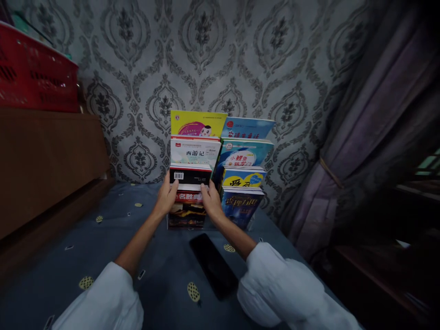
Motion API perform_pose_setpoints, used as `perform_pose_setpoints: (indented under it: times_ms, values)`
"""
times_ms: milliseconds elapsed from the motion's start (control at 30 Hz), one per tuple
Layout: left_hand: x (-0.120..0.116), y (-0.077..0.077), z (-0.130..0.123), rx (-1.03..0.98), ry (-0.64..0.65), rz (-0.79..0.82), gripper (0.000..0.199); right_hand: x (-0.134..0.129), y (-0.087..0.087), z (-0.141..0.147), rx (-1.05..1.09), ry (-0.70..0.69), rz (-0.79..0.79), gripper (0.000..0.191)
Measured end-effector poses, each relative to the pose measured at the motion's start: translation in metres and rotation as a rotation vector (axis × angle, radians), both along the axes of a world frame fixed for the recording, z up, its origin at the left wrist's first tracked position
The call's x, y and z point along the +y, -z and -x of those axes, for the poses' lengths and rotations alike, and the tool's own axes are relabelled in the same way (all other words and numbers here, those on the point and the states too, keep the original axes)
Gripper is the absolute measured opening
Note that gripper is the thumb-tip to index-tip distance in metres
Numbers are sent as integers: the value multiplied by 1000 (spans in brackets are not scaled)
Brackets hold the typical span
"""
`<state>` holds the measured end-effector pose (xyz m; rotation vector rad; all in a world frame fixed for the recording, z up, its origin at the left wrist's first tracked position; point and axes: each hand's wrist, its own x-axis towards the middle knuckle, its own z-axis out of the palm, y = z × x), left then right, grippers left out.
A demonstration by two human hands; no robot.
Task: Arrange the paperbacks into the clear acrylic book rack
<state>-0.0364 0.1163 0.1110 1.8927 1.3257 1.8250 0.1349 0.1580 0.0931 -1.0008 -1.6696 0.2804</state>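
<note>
My left hand (167,196) and my right hand (211,200) are closed on the two sides of a black book (190,178) with a white barcode label. Both thumbs rest on its near face. Directly in front of it stands a book with a red title band (189,197) and a dark landscape picture. Behind it, rising in steps, are a white book (196,152) and a yellow book (195,120). To the right, a second stepped column holds a dark blue book (239,205), a yellow-and-blue book (242,178), a teal book (244,153) and a light blue book (249,127).
A black phone (213,266) lies on the dark blue pineapple-print cloth (161,279) near my right forearm. At left, a red plastic basket (37,73) sits on a brown cabinet (51,160). Patterned wallpaper (165,91) stands behind; a tied curtain (323,197) hangs at right.
</note>
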Motion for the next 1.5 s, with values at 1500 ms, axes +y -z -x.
perform_pose_setpoints:
  times_ms: [1500]
  values:
    - [1,-31,0,785,-517,-238,51,-23,-56,7,-688,162,-442,52]
